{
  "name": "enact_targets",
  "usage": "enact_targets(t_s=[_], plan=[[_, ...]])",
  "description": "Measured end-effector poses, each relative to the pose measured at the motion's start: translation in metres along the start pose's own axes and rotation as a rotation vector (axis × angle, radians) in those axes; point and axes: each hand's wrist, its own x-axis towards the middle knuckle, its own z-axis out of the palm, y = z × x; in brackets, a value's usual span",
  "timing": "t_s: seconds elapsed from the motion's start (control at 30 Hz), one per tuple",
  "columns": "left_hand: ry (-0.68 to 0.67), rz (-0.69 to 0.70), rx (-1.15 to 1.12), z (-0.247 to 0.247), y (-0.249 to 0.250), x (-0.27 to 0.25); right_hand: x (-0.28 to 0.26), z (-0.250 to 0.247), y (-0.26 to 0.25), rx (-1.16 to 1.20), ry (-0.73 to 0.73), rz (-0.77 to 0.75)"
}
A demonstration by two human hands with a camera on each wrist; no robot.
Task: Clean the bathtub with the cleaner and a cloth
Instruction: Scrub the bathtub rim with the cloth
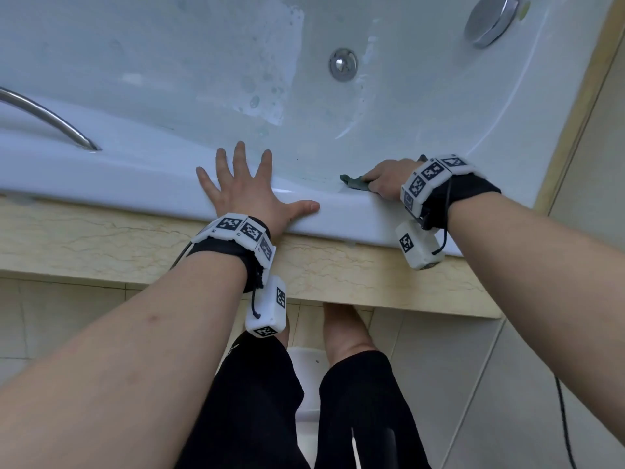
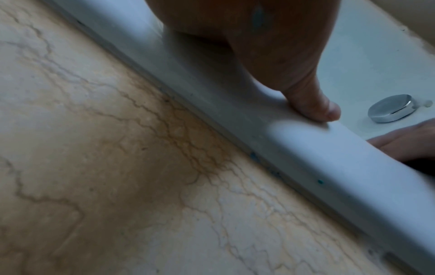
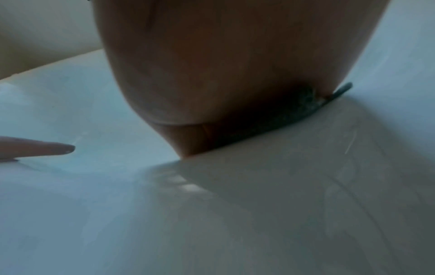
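The white bathtub (image 1: 142,164) lies below me, with foam (image 1: 270,79) streaked on its inner wall. My left hand (image 1: 250,187) lies flat on the near rim with fingers spread; its thumb (image 2: 313,104) rests along the rim's edge. Further right, my right hand (image 1: 389,179) holds a dark green cloth (image 1: 355,182) pressed onto the rim's inner slope. The cloth (image 3: 306,109) shows under the palm (image 3: 212,65) in the right wrist view, and the fingers are hidden. No cleaner bottle is in view.
A chrome drain (image 1: 343,64) sits in the tub floor and a chrome knob (image 1: 490,20) on the far right end. A curved metal grab handle (image 1: 50,120) is fixed at the left. A beige marble ledge (image 1: 101,238) runs below the rim.
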Motion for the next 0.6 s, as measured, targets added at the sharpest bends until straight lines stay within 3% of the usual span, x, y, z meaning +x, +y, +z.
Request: enact_targets(t_s=[0.17,0.4,0.6], plan=[[0.021,0.006,-0.008,0.001,0.000,0.000,0.007,0.006,-0.019,0.158,-0.013,-0.070],[-0.001,0.000,0.003,-0.001,0.000,0.000,-0.002,0.002,-0.005,0.087,0.008,0.085],[0.023,0.000,0.002,0.002,0.000,0.002,0.011,0.002,-0.057,0.125,-0.005,-0.104]])
